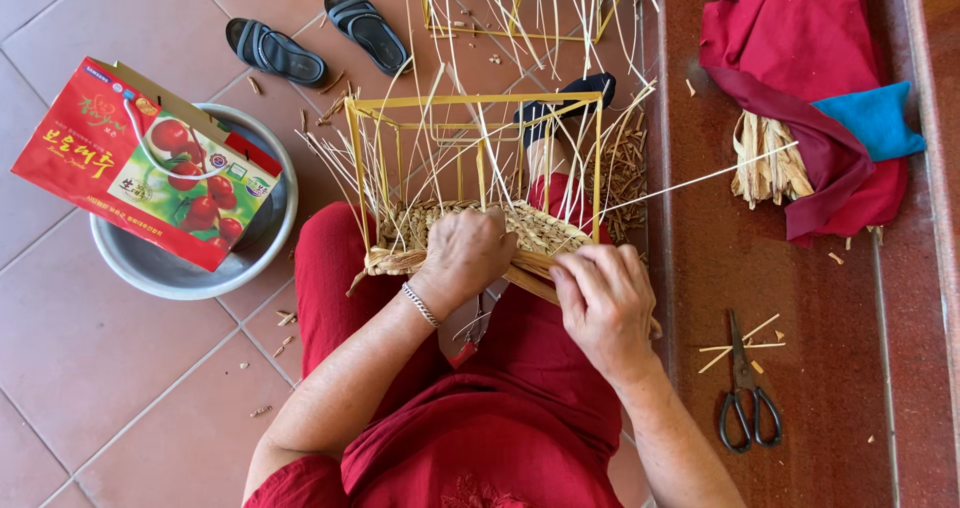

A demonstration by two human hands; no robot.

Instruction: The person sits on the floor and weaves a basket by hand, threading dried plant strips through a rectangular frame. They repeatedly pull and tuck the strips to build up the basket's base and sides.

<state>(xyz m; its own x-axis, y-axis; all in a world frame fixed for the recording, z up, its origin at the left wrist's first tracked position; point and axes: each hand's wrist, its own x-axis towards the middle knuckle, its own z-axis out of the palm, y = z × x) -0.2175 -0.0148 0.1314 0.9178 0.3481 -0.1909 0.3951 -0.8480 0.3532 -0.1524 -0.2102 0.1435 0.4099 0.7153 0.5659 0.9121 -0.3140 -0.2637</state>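
Basket (470,183), half-woven, on lap. Left hand (465,255) fingers grip its woven rim; right hand (603,303) fingers pinch a straw strand (690,182). Scissors (745,393) right of basket.

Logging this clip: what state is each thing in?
Basket: half woven, only the lower band done, on the lap.
Left hand: pressed on the woven band.
Right hand: pinching a strand.
Scissors: shut, lying flat.
Red bag: lying across the metal basin.
Sandals: off, side by side.
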